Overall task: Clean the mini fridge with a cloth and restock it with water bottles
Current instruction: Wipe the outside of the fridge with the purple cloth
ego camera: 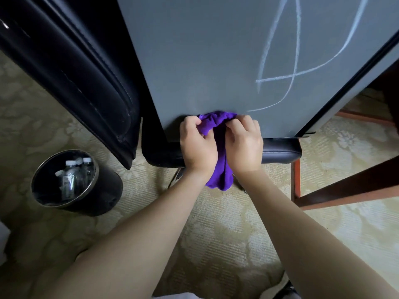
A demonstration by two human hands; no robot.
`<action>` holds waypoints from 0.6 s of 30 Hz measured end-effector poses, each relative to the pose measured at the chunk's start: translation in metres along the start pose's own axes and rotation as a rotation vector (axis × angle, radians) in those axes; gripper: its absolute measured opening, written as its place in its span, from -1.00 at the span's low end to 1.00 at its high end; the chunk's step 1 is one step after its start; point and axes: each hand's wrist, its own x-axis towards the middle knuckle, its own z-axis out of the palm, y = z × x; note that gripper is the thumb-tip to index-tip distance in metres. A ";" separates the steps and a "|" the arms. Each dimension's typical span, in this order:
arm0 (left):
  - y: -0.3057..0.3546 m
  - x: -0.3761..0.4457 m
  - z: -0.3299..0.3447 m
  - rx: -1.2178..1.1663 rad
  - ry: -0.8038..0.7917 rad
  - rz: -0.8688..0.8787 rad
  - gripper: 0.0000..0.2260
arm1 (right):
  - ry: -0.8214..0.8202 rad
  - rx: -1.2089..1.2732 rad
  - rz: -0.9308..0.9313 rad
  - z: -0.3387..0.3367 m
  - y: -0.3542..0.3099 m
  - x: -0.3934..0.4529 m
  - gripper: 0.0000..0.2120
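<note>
Head view: left hand and right hand both pinch bunched purple cloth at 6 o'clock edge of mini fridge. Risk: wadded cloth smears chalk marks. Bottles, probably, in bin at 8 o'clock.

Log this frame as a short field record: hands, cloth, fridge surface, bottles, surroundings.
left hand: grips the purple cloth
right hand: grips the same cloth
cloth position: bunched between both hands, its upper end against the lower edge of the grey fridge door
door state: white chalk-like scribbles remain on its right part
water bottles: in the black bin on the patterned carpet, at left
</note>
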 end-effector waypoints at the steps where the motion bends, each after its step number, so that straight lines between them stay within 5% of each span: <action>1: -0.003 -0.002 0.002 0.003 -0.003 -0.012 -0.88 | -0.001 -0.004 0.009 0.003 0.002 -0.003 -0.89; 18: -0.028 -0.018 0.023 0.069 -0.056 -0.073 -0.93 | -0.001 0.025 0.074 0.028 0.021 -0.030 -0.88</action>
